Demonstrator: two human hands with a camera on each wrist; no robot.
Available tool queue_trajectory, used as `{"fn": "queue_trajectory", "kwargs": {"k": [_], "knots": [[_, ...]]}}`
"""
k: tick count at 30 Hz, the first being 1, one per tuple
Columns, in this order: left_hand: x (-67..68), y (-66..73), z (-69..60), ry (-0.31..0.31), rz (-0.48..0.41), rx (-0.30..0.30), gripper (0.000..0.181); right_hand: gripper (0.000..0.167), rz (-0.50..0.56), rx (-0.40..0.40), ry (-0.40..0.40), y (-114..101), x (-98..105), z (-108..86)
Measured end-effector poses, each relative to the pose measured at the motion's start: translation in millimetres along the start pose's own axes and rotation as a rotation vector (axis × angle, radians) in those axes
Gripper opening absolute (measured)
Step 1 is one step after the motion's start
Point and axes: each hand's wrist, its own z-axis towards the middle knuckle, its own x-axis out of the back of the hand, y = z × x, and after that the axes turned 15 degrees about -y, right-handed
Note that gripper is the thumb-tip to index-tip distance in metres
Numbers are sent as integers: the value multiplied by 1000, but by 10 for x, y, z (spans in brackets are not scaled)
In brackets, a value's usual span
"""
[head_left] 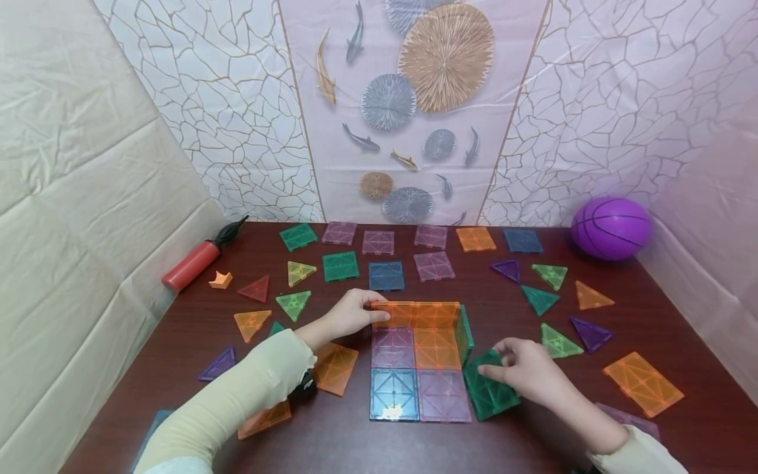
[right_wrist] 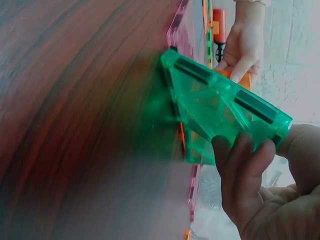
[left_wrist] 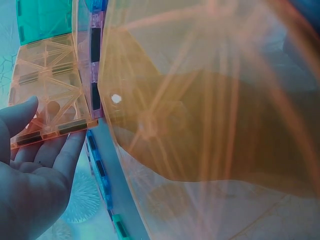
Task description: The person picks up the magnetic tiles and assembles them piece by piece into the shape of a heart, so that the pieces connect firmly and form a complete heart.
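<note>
Four square tiles lie flat together: a blue one (head_left: 393, 394), an orange one (head_left: 437, 349) and two pink ones (head_left: 444, 395). Along their back edge stands an orange wall (head_left: 435, 314), whose left end my left hand (head_left: 349, 315) pinches between thumb and fingers. A green tile (head_left: 464, 334) stands upright at the back right corner. My right hand (head_left: 530, 370) grips another green tile (head_left: 490, 387), tilted beside the right edge of the flat tiles. In the right wrist view that green tile (right_wrist: 220, 95) has fingers (right_wrist: 242, 165) on its near side.
Loose square tiles (head_left: 340, 266) lie in rows behind, with triangles (head_left: 540, 299) on both sides. An orange tile (head_left: 334, 368) is close to my left forearm. A purple ball (head_left: 612, 228) sits back right, a red pump (head_left: 192, 264) back left.
</note>
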Motion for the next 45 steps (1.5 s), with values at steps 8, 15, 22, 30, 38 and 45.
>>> {"fn": "queue_trajectory", "kwargs": {"k": [8, 15, 22, 30, 38, 45], "knots": [[3, -1, -2, -1, -16, 2, 19, 56, 50, 3, -29, -99, -63, 25], [-2, -13, 4, -2, -19, -4, 18, 56, 117, 24, -38, -138, -130, 59], [-7, -15, 0, -1, -13, -8, 17, 67, 145, 11, -52, -175, -164, 78], [-5, -23, -11, 3, -16, 0, 18, 72, 125, 26, -44, -163, -177, 89], [-2, -43, 11, 8, -54, -17, 19, 68, 273, 68, -66, -165, -168, 129], [33, -23, 152, 40, -69, 10, 21, 74, 199, 65, -69, -129, -55, 231]]}}
